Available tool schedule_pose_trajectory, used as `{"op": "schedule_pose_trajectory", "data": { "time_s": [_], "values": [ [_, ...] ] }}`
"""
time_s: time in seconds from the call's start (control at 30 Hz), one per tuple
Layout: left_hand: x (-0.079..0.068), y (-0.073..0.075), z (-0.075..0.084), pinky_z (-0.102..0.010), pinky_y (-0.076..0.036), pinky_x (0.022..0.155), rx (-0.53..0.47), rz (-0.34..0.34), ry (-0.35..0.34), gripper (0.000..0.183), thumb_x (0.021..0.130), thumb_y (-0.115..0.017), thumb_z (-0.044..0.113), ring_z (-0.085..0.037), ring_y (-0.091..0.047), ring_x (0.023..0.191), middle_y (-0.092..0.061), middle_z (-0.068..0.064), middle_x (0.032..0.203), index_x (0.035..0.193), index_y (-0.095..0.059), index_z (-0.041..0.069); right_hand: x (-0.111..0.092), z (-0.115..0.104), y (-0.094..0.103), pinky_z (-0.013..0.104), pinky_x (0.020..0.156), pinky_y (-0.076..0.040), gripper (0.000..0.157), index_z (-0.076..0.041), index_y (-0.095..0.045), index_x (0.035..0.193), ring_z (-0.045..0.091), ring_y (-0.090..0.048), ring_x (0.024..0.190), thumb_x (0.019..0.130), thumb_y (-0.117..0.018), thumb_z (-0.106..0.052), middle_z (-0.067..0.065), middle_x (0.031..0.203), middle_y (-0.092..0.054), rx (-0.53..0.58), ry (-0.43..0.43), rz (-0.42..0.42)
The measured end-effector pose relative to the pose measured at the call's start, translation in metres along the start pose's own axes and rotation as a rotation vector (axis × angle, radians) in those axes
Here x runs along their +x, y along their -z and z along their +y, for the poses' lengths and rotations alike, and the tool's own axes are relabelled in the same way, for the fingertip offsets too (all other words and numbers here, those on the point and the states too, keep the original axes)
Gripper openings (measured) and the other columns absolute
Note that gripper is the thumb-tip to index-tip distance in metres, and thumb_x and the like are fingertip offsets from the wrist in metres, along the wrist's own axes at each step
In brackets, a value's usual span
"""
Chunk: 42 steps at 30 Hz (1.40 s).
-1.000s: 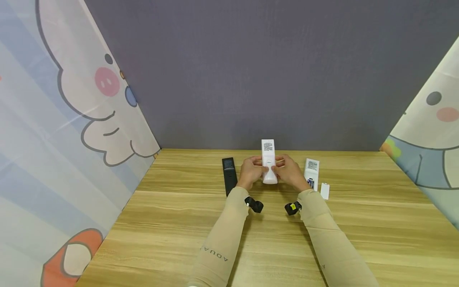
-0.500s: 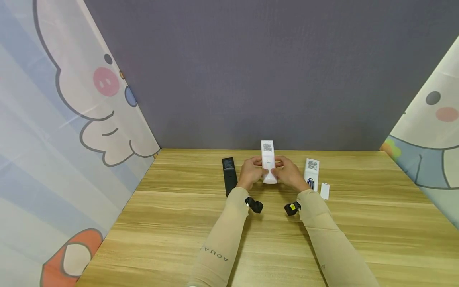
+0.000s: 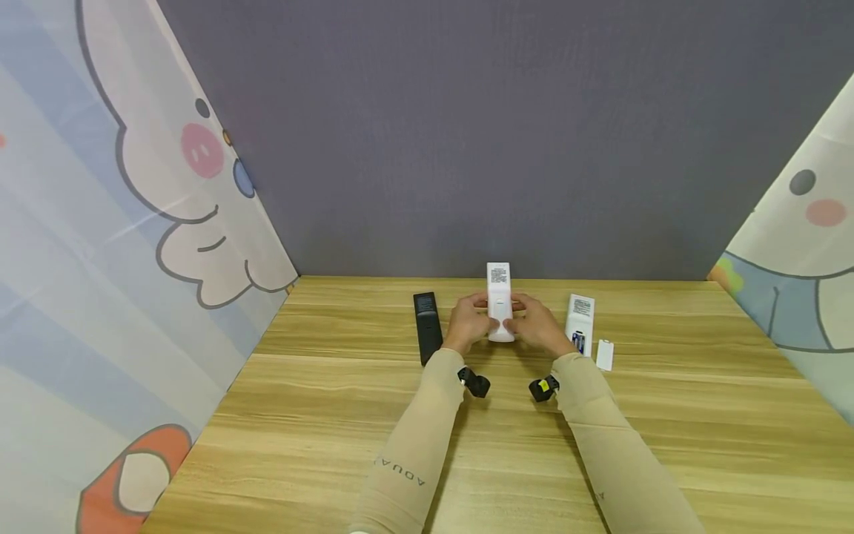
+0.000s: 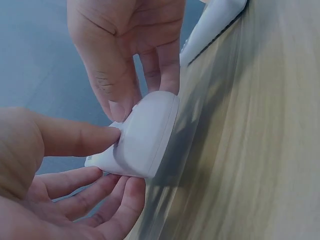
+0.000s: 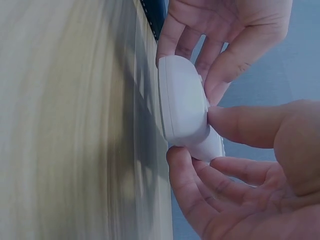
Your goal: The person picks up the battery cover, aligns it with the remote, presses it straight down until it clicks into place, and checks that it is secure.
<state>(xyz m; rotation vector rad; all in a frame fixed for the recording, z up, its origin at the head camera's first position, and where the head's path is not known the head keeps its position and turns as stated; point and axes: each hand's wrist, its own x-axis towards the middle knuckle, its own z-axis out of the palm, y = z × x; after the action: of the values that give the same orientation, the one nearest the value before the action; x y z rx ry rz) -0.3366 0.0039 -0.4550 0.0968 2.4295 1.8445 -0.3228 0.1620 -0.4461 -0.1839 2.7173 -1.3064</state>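
Head view: thumbs [image 3: 492, 324] have slid down the remote [image 3: 500, 302].

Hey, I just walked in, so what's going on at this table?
Someone's left hand and right hand are gripping a white remote between them, back side up, its battery cover seemingly on. A black remote lies to the left. To the right lies a second white remote, open, with batteries showing and a loose white cover beside it.

Wood-grain table [image 3: 300, 430], black remote [image 3: 428, 326], white remote [image 3: 580, 315] showing batteries [image 3: 578, 342], white cover [image 3: 604, 355]
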Motion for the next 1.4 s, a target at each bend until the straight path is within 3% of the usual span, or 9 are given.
{"op": "schedule_pose_trajectory", "data": {
  "time_s": [0.17,0.33,0.8,1.07,1.4],
  "values": [
    [0.000,-0.003,-0.002,-0.032,-0.060,0.078,0.018,-0.009,-0.014,0.066,0.079,-0.073,-0.015,-0.024,-0.071,0.100,-0.065,-0.014,0.130,0.139,-0.063,0.009,0.001,0.002,-0.002,0.042,0.089,-0.058,0.068,0.001,-0.031,0.158,0.044,-0.063,0.121,0.098,-0.062,-0.006,0.031,0.149,-0.048,-0.008,-0.004,-0.016],
    [0.000,-0.005,-0.004,-0.031,-0.060,0.080,0.063,-0.016,-0.029,0.067,0.077,-0.075,-0.016,-0.024,-0.069,0.105,-0.065,-0.015,0.132,0.139,-0.063,0.008,0.003,0.004,-0.004,0.049,0.097,-0.053,0.069,0.001,-0.032,0.157,0.043,-0.061,0.122,0.096,-0.063,-0.006,0.031,0.148,-0.050,-0.065,0.004,-0.011],
    [0.003,-0.009,-0.009,-0.028,-0.057,0.076,0.132,-0.048,-0.044,0.079,0.072,-0.074,-0.020,-0.022,-0.071,0.101,-0.063,-0.014,0.140,0.144,-0.059,0.008,0.006,0.008,-0.005,0.056,0.106,-0.048,0.074,0.002,-0.028,0.159,0.049,-0.052,0.133,0.096,-0.065,-0.005,0.031,0.150,-0.047,-0.109,0.008,-0.042],
    [0.003,-0.011,-0.008,-0.035,-0.060,0.084,0.168,-0.040,-0.049,0.079,0.074,-0.076,-0.019,-0.027,-0.070,0.109,-0.062,-0.014,0.143,0.146,-0.056,0.007,0.007,0.010,-0.005,0.060,0.112,-0.041,0.073,0.003,-0.026,0.159,0.050,-0.046,0.138,0.097,-0.064,-0.005,0.032,0.151,-0.045,-0.095,0.004,-0.054],
    [0.006,-0.014,-0.009,-0.035,-0.058,0.091,0.243,-0.022,-0.067,0.067,0.076,-0.079,-0.013,-0.023,-0.070,0.108,-0.068,-0.013,0.134,0.139,-0.062,0.004,0.008,0.014,-0.005,0.061,0.115,-0.037,0.070,0.005,-0.027,0.158,0.051,-0.042,0.140,0.098,-0.061,-0.004,0.033,0.152,-0.044,-0.080,-0.014,-0.073]
  ]
}}
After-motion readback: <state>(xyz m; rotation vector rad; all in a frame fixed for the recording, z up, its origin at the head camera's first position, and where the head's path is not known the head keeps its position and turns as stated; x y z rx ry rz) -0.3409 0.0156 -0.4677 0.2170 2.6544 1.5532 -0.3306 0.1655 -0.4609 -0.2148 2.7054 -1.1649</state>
